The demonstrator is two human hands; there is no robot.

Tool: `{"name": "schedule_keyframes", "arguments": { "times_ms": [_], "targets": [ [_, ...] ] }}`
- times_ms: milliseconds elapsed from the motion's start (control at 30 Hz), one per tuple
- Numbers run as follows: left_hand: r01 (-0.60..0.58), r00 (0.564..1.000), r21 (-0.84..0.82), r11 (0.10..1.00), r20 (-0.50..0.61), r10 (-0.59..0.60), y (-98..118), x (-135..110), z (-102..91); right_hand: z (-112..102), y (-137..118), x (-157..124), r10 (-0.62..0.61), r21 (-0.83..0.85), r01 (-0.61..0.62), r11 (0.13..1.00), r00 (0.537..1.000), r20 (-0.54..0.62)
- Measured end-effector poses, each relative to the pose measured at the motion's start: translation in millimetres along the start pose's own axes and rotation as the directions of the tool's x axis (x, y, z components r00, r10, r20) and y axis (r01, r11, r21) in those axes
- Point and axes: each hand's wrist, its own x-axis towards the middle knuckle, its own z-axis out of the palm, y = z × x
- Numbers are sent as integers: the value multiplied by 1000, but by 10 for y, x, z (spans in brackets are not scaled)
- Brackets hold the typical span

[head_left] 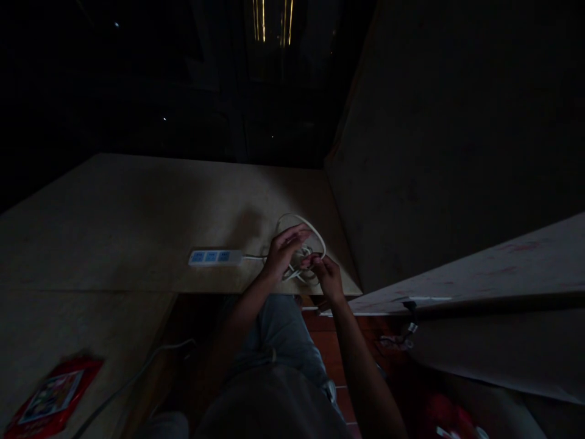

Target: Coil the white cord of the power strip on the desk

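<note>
A white power strip with blue socket faces lies on the pale tabletop. From its right end a white cable runs to a loose, tangled coil by the table's front edge. My left hand is at the coil's left side, its fingers bent around the cable; dim light partly hides the grip. Opposite it, my right hand pinches the cable between thumb and fingers. One wide loop of cable arches above both hands.
A red packet lies at the lower left, near a grey cord hanging past the table edge. A dark panel rises on the right. Below, red-brown floor and a black cord with a pale tag show.
</note>
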Motion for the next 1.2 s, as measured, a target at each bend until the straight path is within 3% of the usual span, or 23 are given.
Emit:
{"name": "schedule_keyframes", "arguments": {
  "times_ms": [67,133,267,333,400,467,600,733,933,1067,1200],
  "targets": [
    [20,999,169,985,44,-28,-184,-36,-124,-8,-19,34,-14,-17,14,1000,1000,3],
    [3,992,410,912,112,-53,-372,-120,-219,-7,-17,61,-24,-13,24,1000,1000,-9],
    [-203,959,794,573,280,-49,-661,-324,-303,-8,35,120,29,150,-21,988,998,-47],
    [-203,959,883,422,266,-95,-747,-390,-323,-41,62,158,44,229,-24,973,996,-81],
    [-142,974,922,360,194,-114,-801,-422,-365,-106,79,197,45,289,-9,957,992,-119],
    [-86,987,907,413,133,-86,-834,-434,-442,-190,86,232,55,339,1,941,986,-155],
    [-29,999,759,650,48,-12,-866,-446,-664,-320,72,284,87,382,-12,924,980,-180],
    [64,996,612,788,11,-89,-844,-442,-856,-392,26,350,79,398,-8,917,984,-161],
    [118,993,549,827,-55,-105,-715,-406,-1098,-572,32,480,98,410,-12,912,977,-188],
    [45,997,576,816,-82,3,-668,-406,-1296,-673,120,524,117,417,-17,909,970,-215],
    [-33,997,647,762,-34,72,-650,-438,-1480,-727,220,586,124,426,-6,905,960,-251]
  ]
}}
